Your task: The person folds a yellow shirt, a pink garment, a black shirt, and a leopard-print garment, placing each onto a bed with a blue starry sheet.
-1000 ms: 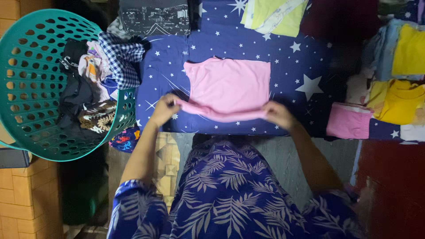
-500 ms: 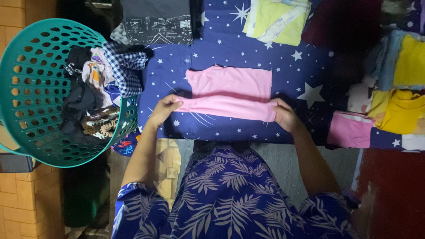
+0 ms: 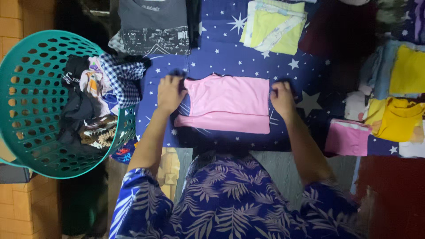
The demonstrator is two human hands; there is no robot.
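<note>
Dim light falls on a navy star-printed bedsheet [image 3: 310, 66] spread across the far side. Orange brick-patterned tiles [image 3: 26, 208] cover the near left, with grey floor [image 3: 283, 163] in the middle.

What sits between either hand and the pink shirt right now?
Nothing visible. The left hand rests at the left edge of the pink shirt and the right hand at its right edge, both on the starry blue sheet. The green basket sits well off to the left.

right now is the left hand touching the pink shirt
Touching. The head view shows the left hand with its fingers lying over the left edge of the pink shirt, no gap between them, on the starry blue sheet.
</note>
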